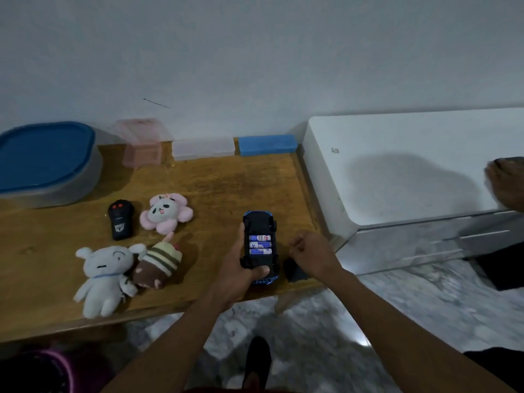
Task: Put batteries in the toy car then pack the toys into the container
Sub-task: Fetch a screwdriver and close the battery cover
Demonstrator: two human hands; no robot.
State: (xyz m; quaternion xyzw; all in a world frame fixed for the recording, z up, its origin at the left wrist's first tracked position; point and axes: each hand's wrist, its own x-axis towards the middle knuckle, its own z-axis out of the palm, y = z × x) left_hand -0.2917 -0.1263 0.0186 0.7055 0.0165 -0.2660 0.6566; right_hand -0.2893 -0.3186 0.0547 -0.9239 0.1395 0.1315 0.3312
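The blue toy car (259, 222) lies upside down near the wooden table's front right corner, with three batteries (260, 245) showing in its uncovered bay. My left hand (241, 268) grips the car from its left and rear. Just right of the car, my right hand (312, 255) hovers with curled fingers above a small black piece (295, 272), maybe the battery cover; whether it touches it is unclear. A grey container with a blue lid (45, 163) stands at the table's back left.
A black remote (120, 219), a pink panda plush (166, 212), a white plush (105, 275) and a brown striped plush (158, 265) lie left of the car. Pink (141, 146), clear (202, 148) and blue (268, 144) boxes line the wall. A white cabinet (397, 165) stands right; another person's hand (507, 185) rests there.
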